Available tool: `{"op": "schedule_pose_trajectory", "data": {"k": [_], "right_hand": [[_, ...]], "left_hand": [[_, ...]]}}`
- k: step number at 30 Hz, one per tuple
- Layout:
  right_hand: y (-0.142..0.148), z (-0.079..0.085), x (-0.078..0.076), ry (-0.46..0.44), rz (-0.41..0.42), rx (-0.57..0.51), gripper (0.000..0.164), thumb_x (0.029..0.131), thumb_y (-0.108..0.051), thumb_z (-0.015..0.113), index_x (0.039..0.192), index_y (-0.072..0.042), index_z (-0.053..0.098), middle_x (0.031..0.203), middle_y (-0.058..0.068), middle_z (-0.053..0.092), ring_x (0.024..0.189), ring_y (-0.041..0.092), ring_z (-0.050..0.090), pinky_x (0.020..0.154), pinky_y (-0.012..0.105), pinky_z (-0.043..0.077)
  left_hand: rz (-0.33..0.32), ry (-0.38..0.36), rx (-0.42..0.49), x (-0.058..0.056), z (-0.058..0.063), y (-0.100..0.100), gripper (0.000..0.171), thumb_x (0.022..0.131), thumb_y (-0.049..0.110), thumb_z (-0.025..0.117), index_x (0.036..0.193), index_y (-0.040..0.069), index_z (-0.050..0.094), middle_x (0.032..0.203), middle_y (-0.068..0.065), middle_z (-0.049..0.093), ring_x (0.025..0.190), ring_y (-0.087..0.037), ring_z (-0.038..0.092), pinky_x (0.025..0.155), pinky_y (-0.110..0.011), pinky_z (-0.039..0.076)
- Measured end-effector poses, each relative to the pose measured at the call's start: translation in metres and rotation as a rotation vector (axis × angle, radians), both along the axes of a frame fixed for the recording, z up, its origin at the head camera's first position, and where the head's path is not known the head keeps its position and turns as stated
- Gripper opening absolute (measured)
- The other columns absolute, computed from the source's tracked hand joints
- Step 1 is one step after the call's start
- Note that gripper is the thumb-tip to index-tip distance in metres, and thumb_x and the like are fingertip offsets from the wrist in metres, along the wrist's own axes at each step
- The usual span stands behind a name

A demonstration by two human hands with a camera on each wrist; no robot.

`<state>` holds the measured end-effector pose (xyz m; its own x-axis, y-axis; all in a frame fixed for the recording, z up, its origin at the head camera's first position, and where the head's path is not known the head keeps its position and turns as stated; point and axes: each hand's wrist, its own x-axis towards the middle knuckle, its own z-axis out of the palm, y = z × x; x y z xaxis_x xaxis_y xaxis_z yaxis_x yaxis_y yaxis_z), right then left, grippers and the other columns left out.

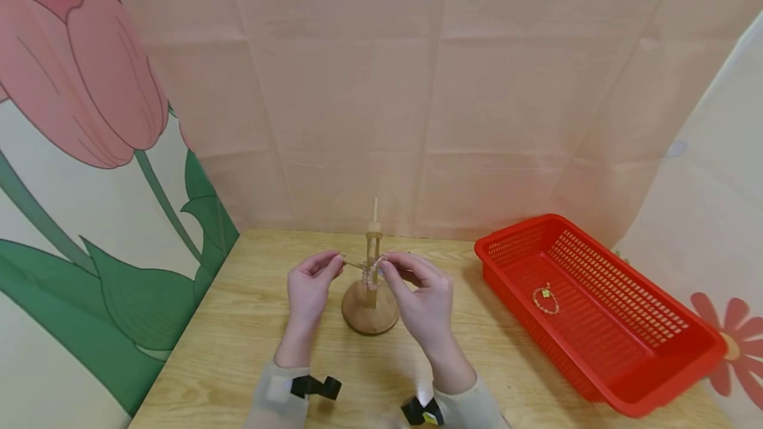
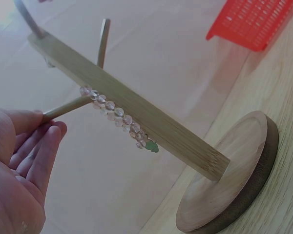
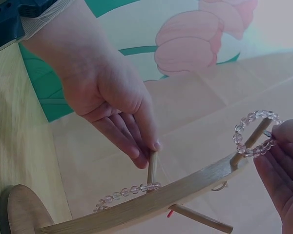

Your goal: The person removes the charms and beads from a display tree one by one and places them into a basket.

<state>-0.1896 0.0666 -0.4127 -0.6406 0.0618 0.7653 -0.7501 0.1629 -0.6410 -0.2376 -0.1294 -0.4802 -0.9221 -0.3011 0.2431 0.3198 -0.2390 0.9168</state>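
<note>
Upright on the table is a wooden jewelry stand (image 1: 369, 320) with a round base, a post (image 2: 136, 119) and several pegs. My left hand (image 1: 310, 290) pinches the end of one peg (image 2: 66, 108) between thumb and fingers. From that peg hangs a pink clear-bead bracelet (image 2: 118, 112) with a green charm (image 2: 151, 146). My right hand (image 3: 288, 168) pinches another clear-bead bracelet (image 3: 239, 134) by its edge. Another peg (image 3: 256, 137) shows inside that loop in the right wrist view; I cannot tell whether the bracelet touches it.
A red plastic basket (image 1: 602, 382) stands on the right of the wooden table (image 1: 232, 349). Inside it lies a beaded bracelet (image 1: 546, 310) with a yellow charm. A bare peg (image 3: 205, 219) sticks out from the post. Behind the table hangs a pinkish cloth (image 1: 357, 85).
</note>
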Motion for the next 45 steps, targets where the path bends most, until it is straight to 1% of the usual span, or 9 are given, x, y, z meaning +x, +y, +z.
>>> {"op": "schedule_pose_trajectory", "data": {"k": [5, 10, 13, 18, 23, 26, 34, 41, 45], "right_hand": [[0.002, -0.001, 0.001, -0.025, -0.003, 0.002, 0.017, 0.091, 0.006, 0.083, 0.106, -0.002, 0.083, 0.101, 0.009, 0.081, 0.088, 0.029, 0.079, 0.081, 0.031, 0.068], [0.004, -0.006, 0.002, -0.036, -0.011, -0.019, 0.017, 0.09, 0.009, 0.082, 0.104, -0.001, 0.082, 0.099, 0.012, 0.08, 0.088, 0.021, 0.078, 0.078, 0.031, 0.069], [0.004, -0.01, 0.002, -0.042, -0.018, -0.033, 0.014, 0.09, 0.008, 0.082, 0.102, 0.0, 0.082, 0.097, 0.013, 0.08, 0.088, 0.016, 0.077, 0.077, 0.029, 0.069], [0.006, -0.014, 0.002, -0.048, -0.024, -0.036, 0.013, 0.091, 0.008, 0.082, 0.101, 0.0, 0.082, 0.097, 0.013, 0.08, 0.089, 0.016, 0.077, 0.078, 0.027, 0.068], [0.01, -0.014, 0.001, -0.049, -0.031, -0.023, 0.014, 0.091, 0.009, 0.081, 0.102, 0.001, 0.082, 0.097, 0.013, 0.08, 0.09, 0.015, 0.077, 0.08, 0.026, 0.068], [0.014, -0.014, 0.0, -0.057, -0.038, -0.018, 0.015, 0.091, 0.009, 0.081, 0.102, -0.001, 0.082, 0.098, 0.011, 0.08, 0.089, 0.013, 0.077, 0.08, 0.026, 0.068], [0.025, -0.013, -0.005, -0.031, -0.075, 0.009, 0.015, 0.089, 0.008, 0.084, 0.102, 0.0, 0.083, 0.097, 0.012, 0.081, 0.087, 0.013, 0.077, 0.079, 0.025, 0.067], [0.038, -0.011, -0.011, -0.016, -0.114, 0.058, 0.015, 0.089, 0.005, 0.085, 0.102, -0.002, 0.084, 0.095, 0.008, 0.081, 0.085, 0.012, 0.077, 0.078, 0.022, 0.067], [0.047, -0.008, -0.016, 0.01, -0.145, 0.091, 0.014, 0.088, 0.005, 0.086, 0.1, -0.002, 0.084, 0.095, 0.01, 0.081, 0.083, 0.014, 0.078, 0.078, 0.02, 0.066]], "left_hand": [[-0.001, -0.006, 0.004, 0.0, 0.0, 0.001, 0.023, 0.093, -0.01, 0.078, 0.112, -0.021, 0.07, 0.095, -0.017, 0.08, 0.081, -0.013, 0.078, 0.08, -0.031, 0.069], [-0.002, -0.007, 0.003, 0.001, 0.0, 0.001, 0.024, 0.093, -0.01, 0.078, 0.112, -0.022, 0.07, 0.095, -0.018, 0.08, 0.081, -0.013, 0.078, 0.079, -0.03, 0.069], [-0.006, -0.006, -0.003, 0.002, 0.0, 0.002, 0.025, 0.093, -0.009, 0.079, 0.112, -0.022, 0.07, 0.097, -0.023, 0.079, 0.081, -0.013, 0.078, 0.079, -0.03, 0.069], [-0.009, 0.001, -0.01, 0.004, 0.001, 0.003, 0.025, 0.093, -0.009, 0.078, 0.112, -0.022, 0.07, 0.101, -0.03, 0.076, 0.081, -0.013, 0.078, 0.08, -0.03, 0.069], [-0.004, -0.001, -0.005, 0.004, 0.002, 0.002, 0.022, 0.094, -0.008, 0.079, 0.111, -0.02, 0.072, 0.098, -0.023, 0.078, 0.081, -0.013, 0.078, 0.079, -0.03, 0.069], [-0.005, 0.0, -0.003, 0.004, 0.002, 0.002, 0.023, 0.094, -0.009, 0.078, 0.112, -0.021, 0.07, 0.096, -0.019, 0.079, 0.081, -0.013, 0.078, 0.079, -0.03, 0.069], [0.01, -0.007, 0.003, 0.002, 0.001, 0.002, 0.02, 0.094, -0.01, 0.077, 0.11, -0.02, 0.072, 0.094, -0.018, 0.08, 0.08, -0.014, 0.078, 0.078, -0.029, 0.069], [0.007, -0.004, 0.006, 0.001, 0.0, 0.001, 0.026, 0.093, -0.01, 0.078, 0.114, -0.023, 0.068, 0.094, -0.016, 0.08, 0.08, -0.013, 0.078, 0.079, -0.03, 0.069], [0.006, 0.001, 0.005, 0.002, 0.002, 0.001, 0.021, 0.094, -0.011, 0.077, 0.111, -0.021, 0.071, 0.093, -0.015, 0.08, 0.08, -0.013, 0.078, 0.079, -0.031, 0.069]]}}
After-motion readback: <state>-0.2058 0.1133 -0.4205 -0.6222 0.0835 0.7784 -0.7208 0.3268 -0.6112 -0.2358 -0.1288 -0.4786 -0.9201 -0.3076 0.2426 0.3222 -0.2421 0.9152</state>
